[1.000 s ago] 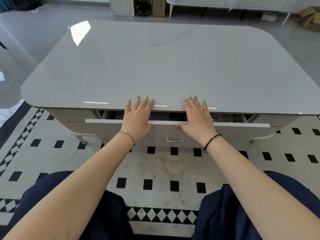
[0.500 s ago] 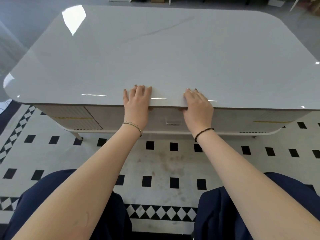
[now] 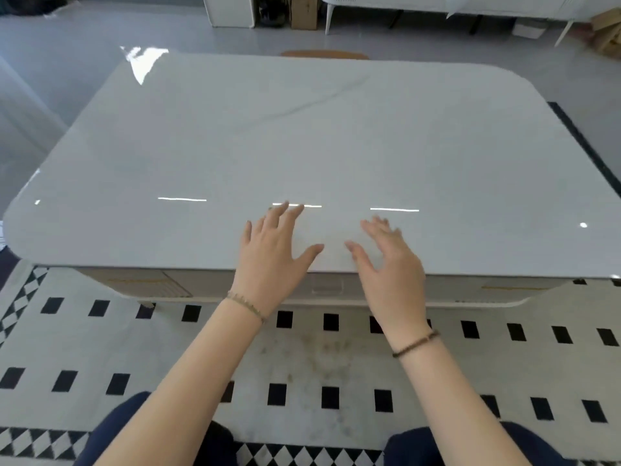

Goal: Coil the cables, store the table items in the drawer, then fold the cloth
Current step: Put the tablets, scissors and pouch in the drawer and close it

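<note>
The glossy white table (image 3: 322, 139) fills the middle of the head view, and nothing lies on its top. Under its near edge the drawer (image 3: 327, 284) is closed, its small handle showing between my wrists. My left hand (image 3: 272, 257) hovers over the table's near edge with fingers spread and straight, holding nothing. My right hand (image 3: 391, 264) hovers beside it, fingers loosely spread and a little blurred, also holding nothing. No cables or cloth are visible.
A black-and-white patterned rug (image 3: 302, 358) lies under the table and my knees. White furniture (image 3: 447, 5) and cardboard boxes (image 3: 605, 31) stand along the far wall. A wooden seat edge (image 3: 324, 54) peeks over the table's far side.
The drawer went from partly open to closed under both hands' push. Both hands have since lifted off the drawer front and now hover spread over the table's near edge.
</note>
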Demonstrator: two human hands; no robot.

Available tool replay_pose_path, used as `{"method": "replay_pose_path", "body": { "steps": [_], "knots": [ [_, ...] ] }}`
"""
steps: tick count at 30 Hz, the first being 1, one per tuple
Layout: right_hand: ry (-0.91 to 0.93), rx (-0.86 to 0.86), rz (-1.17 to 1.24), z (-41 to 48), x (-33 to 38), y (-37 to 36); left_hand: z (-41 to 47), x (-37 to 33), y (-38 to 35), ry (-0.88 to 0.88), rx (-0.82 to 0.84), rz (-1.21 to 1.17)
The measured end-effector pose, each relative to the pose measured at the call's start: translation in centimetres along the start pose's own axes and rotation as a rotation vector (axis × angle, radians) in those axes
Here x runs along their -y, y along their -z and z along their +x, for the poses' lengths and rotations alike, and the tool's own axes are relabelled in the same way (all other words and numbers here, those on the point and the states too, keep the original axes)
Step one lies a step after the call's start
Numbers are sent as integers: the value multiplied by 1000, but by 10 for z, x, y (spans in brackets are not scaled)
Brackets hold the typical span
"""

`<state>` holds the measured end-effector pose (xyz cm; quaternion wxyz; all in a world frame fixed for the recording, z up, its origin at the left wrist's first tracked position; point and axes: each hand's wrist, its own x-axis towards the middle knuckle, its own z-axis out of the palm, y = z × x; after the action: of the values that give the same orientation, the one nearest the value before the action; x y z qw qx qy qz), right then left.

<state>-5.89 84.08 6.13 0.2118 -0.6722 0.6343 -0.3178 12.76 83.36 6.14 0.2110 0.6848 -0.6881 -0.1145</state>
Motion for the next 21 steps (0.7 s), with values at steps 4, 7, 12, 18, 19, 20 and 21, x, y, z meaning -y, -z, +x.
{"method": "replay_pose_path", "body": {
  "steps": [4,7,12,18,19,20,21],
  "knots": [
    [190,-214,24,37,38,58,31,-29,63,-136,-287,60],
    [235,-218,-11,75,70,100,58,-58,107,-184,-354,154],
    [288,-211,-63,119,122,173,97,-104,168,-244,-361,287],
    [280,-150,-210,145,179,293,133,-189,261,-272,-282,335],
    [272,-150,-215,151,192,320,140,-208,283,-284,-280,337],
    [270,-150,-219,154,203,341,143,-224,300,-303,-278,329],
    [263,-155,-222,160,217,371,150,-246,325,-312,-281,327]
  ]
}}
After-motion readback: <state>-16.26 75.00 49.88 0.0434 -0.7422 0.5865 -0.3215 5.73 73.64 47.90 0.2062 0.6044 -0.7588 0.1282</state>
